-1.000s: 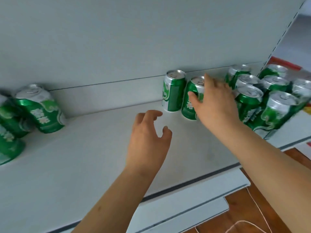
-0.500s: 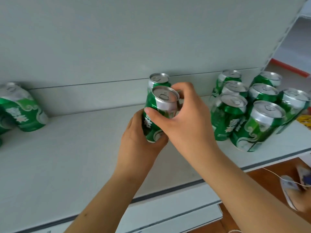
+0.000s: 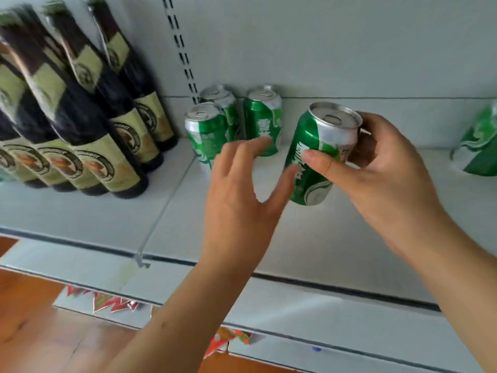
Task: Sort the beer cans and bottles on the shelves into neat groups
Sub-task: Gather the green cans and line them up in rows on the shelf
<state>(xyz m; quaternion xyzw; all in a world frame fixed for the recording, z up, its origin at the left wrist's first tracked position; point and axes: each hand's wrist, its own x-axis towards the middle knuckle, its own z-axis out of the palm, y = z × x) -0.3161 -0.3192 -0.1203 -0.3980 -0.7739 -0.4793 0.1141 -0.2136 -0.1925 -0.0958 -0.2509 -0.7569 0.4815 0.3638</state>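
My right hand (image 3: 382,173) grips a green beer can (image 3: 320,146), tilted and held just above the white shelf (image 3: 336,238). My left hand (image 3: 242,200) hovers beside the can with fingers spread, holding nothing. Three more green cans stand at the back left: one in front (image 3: 205,130), one behind it (image 3: 224,103), one to their right (image 3: 262,117). Several dark beer bottles (image 3: 88,111) with tan labels stand in rows on the left section. Another green can (image 3: 481,146) is cut off at the right edge.
A clear thin divider (image 3: 166,208) separates the bottle section from the can section. The slotted upright (image 3: 180,47) runs up the back panel. Below the shelf edge lie a lower shelf with red-patterned packs (image 3: 107,305) and a wooden floor (image 3: 40,319).
My view swung left, bringing the bottles and the left cans into sight. My right hand carried the can leftward; my left hand let go of it and opened.
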